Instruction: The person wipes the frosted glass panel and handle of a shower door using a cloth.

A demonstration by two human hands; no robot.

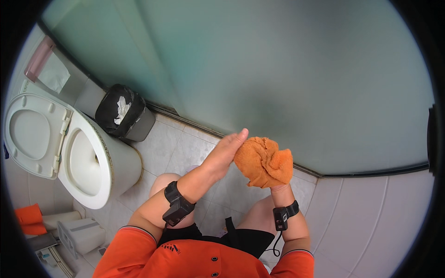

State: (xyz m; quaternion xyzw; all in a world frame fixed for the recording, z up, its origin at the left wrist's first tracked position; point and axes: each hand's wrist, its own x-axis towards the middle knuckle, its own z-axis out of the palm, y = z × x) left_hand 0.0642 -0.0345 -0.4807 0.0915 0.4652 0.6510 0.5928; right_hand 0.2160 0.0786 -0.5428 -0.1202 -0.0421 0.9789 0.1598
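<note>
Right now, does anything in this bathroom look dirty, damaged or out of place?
Yes: brownish staining lines the visible base of the white toilet and marks its rim's outer edge, standing out against the pale surface. The orange terry cloth looks merely crumpled.

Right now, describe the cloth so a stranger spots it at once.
Find the big frosted glass panel filling the upper view. In front of its lower edge, the orange cloth bunches above the right wrist, beside the left hand. Crumpled, fuzzy texture sets it apart from the smoother orange shirt below.
</note>
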